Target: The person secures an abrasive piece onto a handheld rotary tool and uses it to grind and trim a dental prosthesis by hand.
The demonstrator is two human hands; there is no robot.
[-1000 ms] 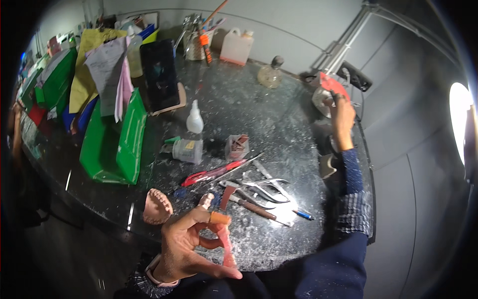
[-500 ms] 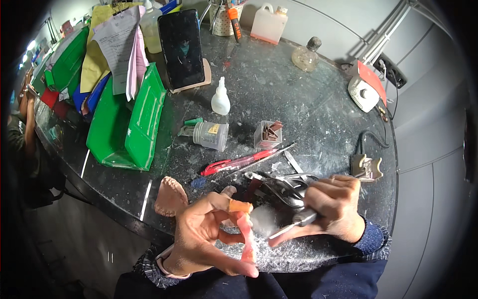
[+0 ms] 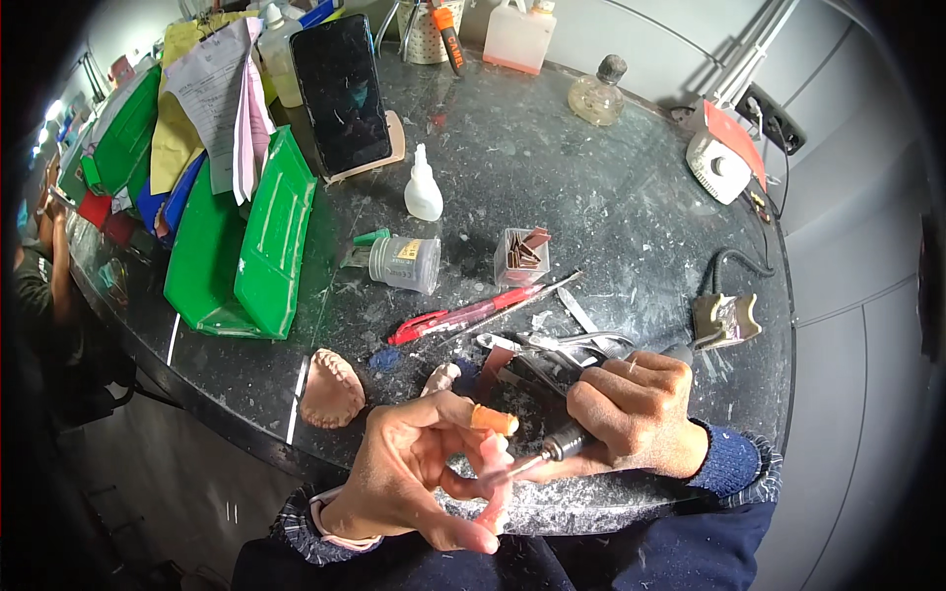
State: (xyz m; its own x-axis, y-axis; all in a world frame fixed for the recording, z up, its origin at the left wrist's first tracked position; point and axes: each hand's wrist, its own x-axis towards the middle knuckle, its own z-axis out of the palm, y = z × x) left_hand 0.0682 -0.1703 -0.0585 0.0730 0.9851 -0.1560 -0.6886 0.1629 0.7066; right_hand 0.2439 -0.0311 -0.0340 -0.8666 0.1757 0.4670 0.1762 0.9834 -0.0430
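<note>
Hands at the bench edge: grinding a pink denture piece.
Your left hand (image 3: 414, 478) pinches the pink denture piece (image 3: 496, 488), an orange guard (image 3: 490, 421) on the forefinger; your right hand (image 3: 636, 414) is closed round a rotary handpiece (image 3: 567, 445), its tip touching the piece. Step judged: trimming under way. Next calls for a steady pinch and light tip pressure. Left of the piece lies a denture cast (image 3: 332, 387); beyond it, hand tools (image 3: 552, 347) and a red pen (image 3: 463, 315).

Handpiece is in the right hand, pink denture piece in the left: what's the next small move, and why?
Probably ease the handpiece tip onto the pink denture piece. The right hand already aims it there, and the left hand pinches the piece steady.
</note>
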